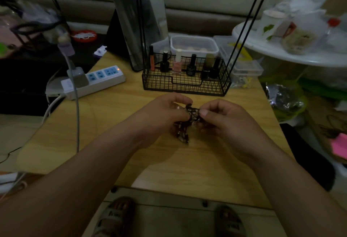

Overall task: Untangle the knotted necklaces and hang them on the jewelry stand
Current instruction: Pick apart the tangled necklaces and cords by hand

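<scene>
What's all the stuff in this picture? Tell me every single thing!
necklaces: one tangled clump, dark, just above the middle of the table
jewelry stand: one, black wire, behind the hands; no necklace on the hooks in view
bottles: about six, black, pink and orange, inside the stand's basket
power strip: one, white with blue sockets, left side of the table
mirror: one, silvery, behind the stand on the left
plastic boxes: two, clear, behind and right of the stand
table: one, light wood, under it all
feet: two, in grey sandals, below the table's near edge
left hand: one, pinches the clump
right hand: one, pinches the clump
</scene>
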`<action>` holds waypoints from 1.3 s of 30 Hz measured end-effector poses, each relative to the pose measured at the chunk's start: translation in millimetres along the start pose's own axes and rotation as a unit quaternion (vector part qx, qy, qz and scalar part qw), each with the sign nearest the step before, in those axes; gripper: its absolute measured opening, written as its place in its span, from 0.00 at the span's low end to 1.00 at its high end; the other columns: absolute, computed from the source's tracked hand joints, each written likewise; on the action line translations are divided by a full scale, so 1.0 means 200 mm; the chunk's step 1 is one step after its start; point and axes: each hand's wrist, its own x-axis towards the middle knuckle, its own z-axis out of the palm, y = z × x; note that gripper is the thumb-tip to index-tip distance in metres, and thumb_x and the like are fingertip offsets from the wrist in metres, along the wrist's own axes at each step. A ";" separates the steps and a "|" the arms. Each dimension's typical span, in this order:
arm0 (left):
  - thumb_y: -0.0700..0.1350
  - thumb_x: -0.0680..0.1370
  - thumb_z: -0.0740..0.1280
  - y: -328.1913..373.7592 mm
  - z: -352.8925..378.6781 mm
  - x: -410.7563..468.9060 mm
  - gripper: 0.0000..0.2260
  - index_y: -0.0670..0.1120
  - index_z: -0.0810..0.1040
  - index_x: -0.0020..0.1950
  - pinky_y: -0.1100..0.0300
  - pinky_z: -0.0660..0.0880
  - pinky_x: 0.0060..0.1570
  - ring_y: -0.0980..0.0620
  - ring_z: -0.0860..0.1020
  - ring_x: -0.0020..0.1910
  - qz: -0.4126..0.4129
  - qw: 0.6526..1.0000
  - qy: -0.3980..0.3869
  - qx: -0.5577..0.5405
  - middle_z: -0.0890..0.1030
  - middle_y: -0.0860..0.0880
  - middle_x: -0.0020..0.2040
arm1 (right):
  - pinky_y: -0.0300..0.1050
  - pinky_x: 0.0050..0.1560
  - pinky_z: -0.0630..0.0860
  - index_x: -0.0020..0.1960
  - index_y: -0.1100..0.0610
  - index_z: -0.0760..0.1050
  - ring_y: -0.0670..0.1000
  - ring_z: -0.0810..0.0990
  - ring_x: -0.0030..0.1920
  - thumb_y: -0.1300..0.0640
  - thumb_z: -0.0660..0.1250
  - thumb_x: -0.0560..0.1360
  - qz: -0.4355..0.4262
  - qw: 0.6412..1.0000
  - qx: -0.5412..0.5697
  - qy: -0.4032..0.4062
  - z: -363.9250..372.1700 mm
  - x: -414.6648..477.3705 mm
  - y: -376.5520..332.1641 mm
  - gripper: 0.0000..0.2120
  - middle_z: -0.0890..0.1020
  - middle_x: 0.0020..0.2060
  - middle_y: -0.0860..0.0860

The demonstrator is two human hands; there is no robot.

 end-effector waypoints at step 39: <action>0.47 0.83 0.67 0.01 -0.01 -0.01 0.15 0.46 0.78 0.37 0.53 0.81 0.40 0.50 0.82 0.38 0.035 0.998 0.038 -0.021 0.79 0.47 0.39 | 0.54 0.50 0.78 0.53 0.52 0.81 0.54 0.85 0.46 0.57 0.72 0.79 -0.022 0.998 -0.037 -0.048 0.07 -0.01 0.02 0.03 0.87 0.46 0.54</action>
